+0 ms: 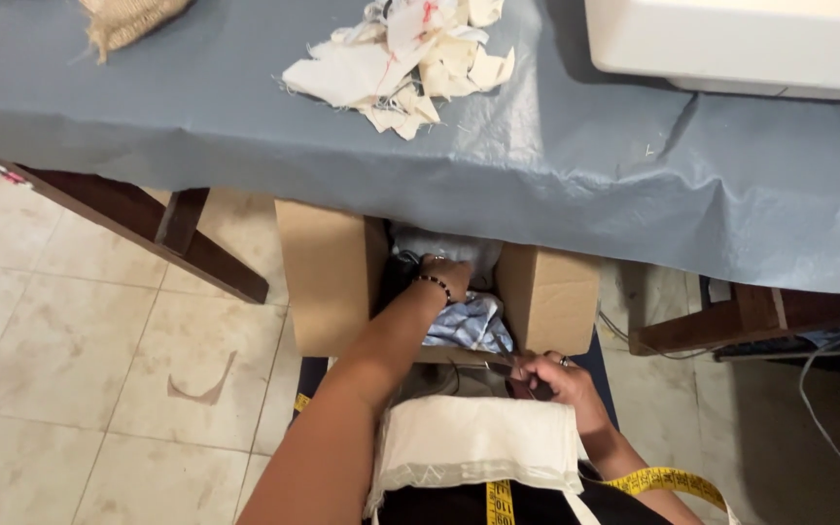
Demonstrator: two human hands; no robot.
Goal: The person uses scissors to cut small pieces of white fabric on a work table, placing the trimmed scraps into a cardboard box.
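a: where is your left hand [444, 275] going?

b: you're reaching it down into the box [332, 277] under the worktop [556, 165], past the open flaps. your wrist, with its bead bracelet [434, 283], is sitting at the rim, and your fingers are curling down into the pale cloth [454, 248] at the back of the box. i'm judging them clenched on that cloth, though the tips are hidden in it.

a: and the blue cloth?

b: the blue cloth [473, 326] is lying just beside your wrist, on the near side of the box, apart from your fingers. it's probably bunching there because the box is packed full.

a: what about my right hand [556, 381]?

b: you're keeping it low, at the near edge of the box, just above the folded white cloth [478, 437] on your lap. your fingers are closing around something small and dark; i cannot tell what it is. resting the hand there seems to be steadying the lap cloth while you lean forward.

a: anything else around?

b: the yellow tape [663, 479] is hanging around you, its ends trailing past the lap cloth. up on the worktop, scraps [401, 63] are lying in a heap, well apart from both hands, with a burlap piece [128, 19] at the far left and a white machine [731, 39] at the right.
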